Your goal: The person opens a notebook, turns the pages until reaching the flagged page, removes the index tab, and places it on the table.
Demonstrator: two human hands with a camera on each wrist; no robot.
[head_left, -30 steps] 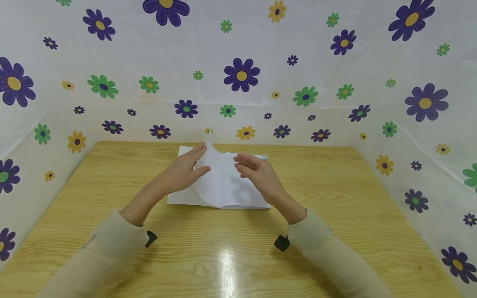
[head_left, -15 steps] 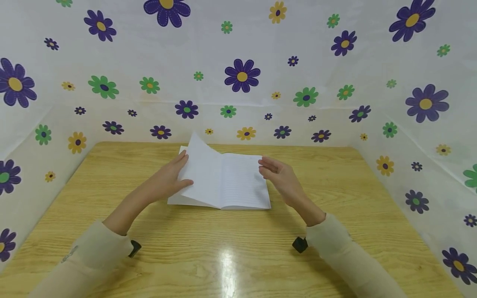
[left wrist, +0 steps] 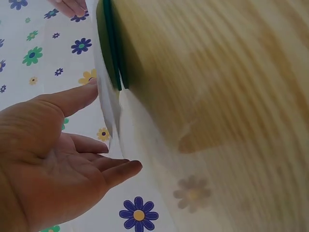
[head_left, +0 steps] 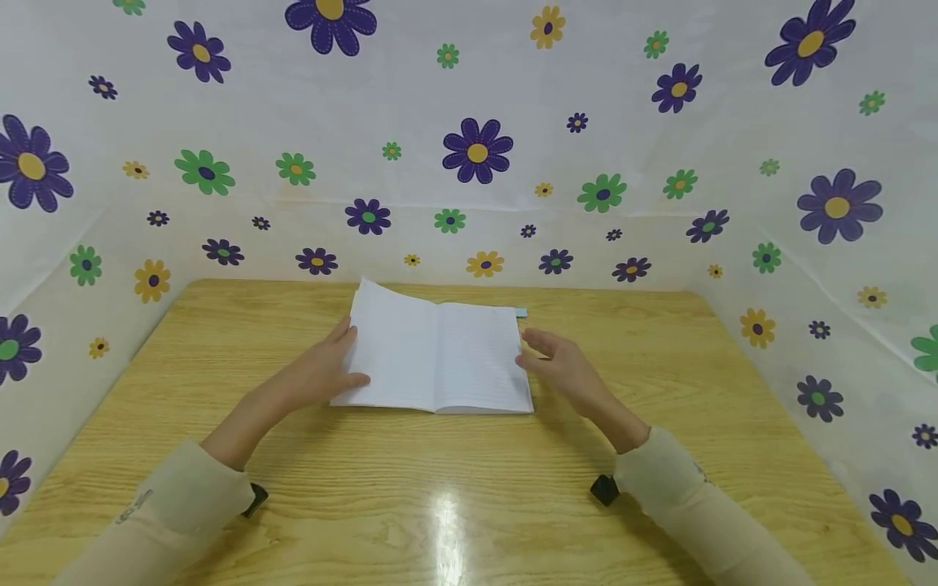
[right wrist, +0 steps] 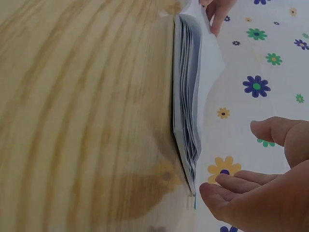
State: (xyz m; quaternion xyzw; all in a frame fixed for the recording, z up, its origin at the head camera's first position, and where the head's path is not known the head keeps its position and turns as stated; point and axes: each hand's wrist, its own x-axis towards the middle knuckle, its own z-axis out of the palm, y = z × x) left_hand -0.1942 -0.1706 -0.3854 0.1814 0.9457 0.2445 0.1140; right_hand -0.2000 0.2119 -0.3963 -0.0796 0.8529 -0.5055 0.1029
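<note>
White cloth (head_left: 410,89) with printed flowers across the back and down both sides, wood-grain table (head_left: 352,505) below, streak of glare (head_left: 447,537) near the front. Toward the back of that table, one open notebook (head_left: 438,358), just short of the cloth. Can see one blue tab (head_left: 521,312) at its far right corner, plus ruled lines on the right page (head_left: 476,358). Looks thick from the right wrist view, with wavy page edges.

Left hand (head_left: 318,370) right up against the left page (head_left: 396,346), so kinda in the way of that edge: thumb over the page, other fingers partly hidden at the edge, fairly straight and relaxed. Can't tell how firmly the fingertips touch.

Right hand (head_left: 564,370) just beside the notebook's right edge, apart from it in the right wrist view, with loosely bent fingers and thumb, free of any grip.

For the count: two hands, one notebook, two facing pages, one tab, two sleeves. Also two black gadgets: one black gadget (head_left: 254,500) by the left sleeve (head_left: 176,505), another black gadget (head_left: 605,490) by the right sleeve (head_left: 696,505).
</note>
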